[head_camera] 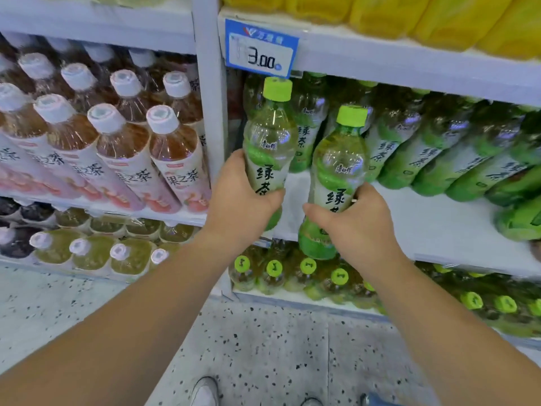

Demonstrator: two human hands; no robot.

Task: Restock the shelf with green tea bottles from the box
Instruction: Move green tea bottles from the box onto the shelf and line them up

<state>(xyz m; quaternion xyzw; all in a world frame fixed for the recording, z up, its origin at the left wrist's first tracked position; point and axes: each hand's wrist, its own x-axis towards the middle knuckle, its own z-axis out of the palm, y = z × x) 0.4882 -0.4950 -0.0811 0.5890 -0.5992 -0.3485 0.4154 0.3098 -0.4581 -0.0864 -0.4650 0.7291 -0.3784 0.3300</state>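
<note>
My left hand (241, 194) grips a green tea bottle (269, 139) with a lime cap round its lower label, upright at the shelf's left end. Beside it, my right hand (355, 221) grips a second green tea bottle (336, 171), upright and slightly lower, its base in front of the white shelf (424, 224) edge. Behind both, a row of green tea bottles (439, 153) stands at the back of that shelf, with bare shelf surface in front of them. The box is out of view.
A blue price tag (260, 49) reading 3.00 hangs from the shelf above. Peach tea bottles (140, 159) fill the left bay past the white upright post (209, 98). More green-capped bottles (307, 273) sit on the bottom shelf. Speckled floor (263, 347) lies below.
</note>
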